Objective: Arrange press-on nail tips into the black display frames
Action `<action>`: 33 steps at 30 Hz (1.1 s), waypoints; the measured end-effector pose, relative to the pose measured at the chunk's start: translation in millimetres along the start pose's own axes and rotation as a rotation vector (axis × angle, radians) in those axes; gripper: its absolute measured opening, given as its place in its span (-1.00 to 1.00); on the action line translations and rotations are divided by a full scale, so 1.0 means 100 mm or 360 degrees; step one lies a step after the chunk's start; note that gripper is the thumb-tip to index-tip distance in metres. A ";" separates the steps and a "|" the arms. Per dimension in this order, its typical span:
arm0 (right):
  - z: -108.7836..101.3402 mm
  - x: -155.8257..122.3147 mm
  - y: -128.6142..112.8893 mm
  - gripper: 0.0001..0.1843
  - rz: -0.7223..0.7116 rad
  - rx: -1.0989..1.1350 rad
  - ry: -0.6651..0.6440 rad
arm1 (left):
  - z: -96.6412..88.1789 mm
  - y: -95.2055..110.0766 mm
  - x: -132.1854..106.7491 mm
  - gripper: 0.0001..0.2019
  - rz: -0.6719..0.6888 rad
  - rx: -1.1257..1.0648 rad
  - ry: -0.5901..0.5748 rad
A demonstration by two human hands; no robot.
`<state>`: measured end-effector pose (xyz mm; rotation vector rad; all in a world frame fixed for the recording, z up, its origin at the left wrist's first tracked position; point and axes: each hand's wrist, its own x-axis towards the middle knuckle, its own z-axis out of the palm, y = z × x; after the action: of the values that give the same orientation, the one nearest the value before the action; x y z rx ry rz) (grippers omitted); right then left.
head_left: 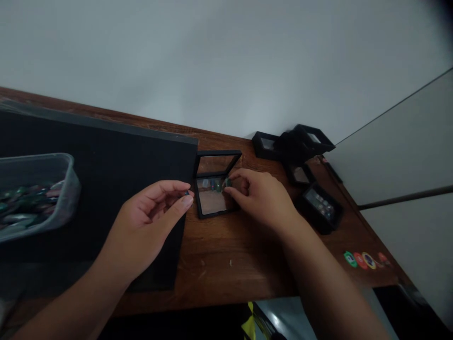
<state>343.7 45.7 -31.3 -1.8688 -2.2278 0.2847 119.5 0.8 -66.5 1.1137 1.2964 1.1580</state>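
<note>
A small dark blue stone (187, 192) is pinched between thumb and fingertips of my left hand (155, 212), just left of an open black display case (200, 208). Over the case's right side, my right hand (262, 193) has thumb and index finger closed on a dark green stone (227, 182). Several stones lie in a row along the case's hinge side, among them a pale stone (205, 183) and a green stone (218, 186). The case's lid stands raised at the back, with a clear window in it.
A clear plastic tub (72, 189) of mixed polished stones rests on a black mat (106, 156) at left. Several black cases (269, 144) are piled at the back right. A filled case (320, 205) and round colored stickers (360, 259) lie nearer on the wooden table (219, 255).
</note>
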 end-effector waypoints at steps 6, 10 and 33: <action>0.06 0.03 0.01 -0.79 0.0016 0.0171 -0.0019 | 0.02 0.01 -0.01 -0.72 -0.0018 0.0013 -0.0024; 0.07 0.04 0.01 -0.80 0.0013 0.0182 -0.0056 | 0.02 0.02 -0.02 -0.72 -0.0027 0.0013 -0.0043; 0.02 0.01 -0.08 -0.85 -0.0084 0.0080 -0.0090 | 0.00 -0.01 -0.03 -0.75 0.0044 0.0032 -0.0098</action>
<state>335.5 45.2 -30.5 -1.7947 -2.2810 0.3857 119.6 -2.1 -66.9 1.1764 1.2513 1.1249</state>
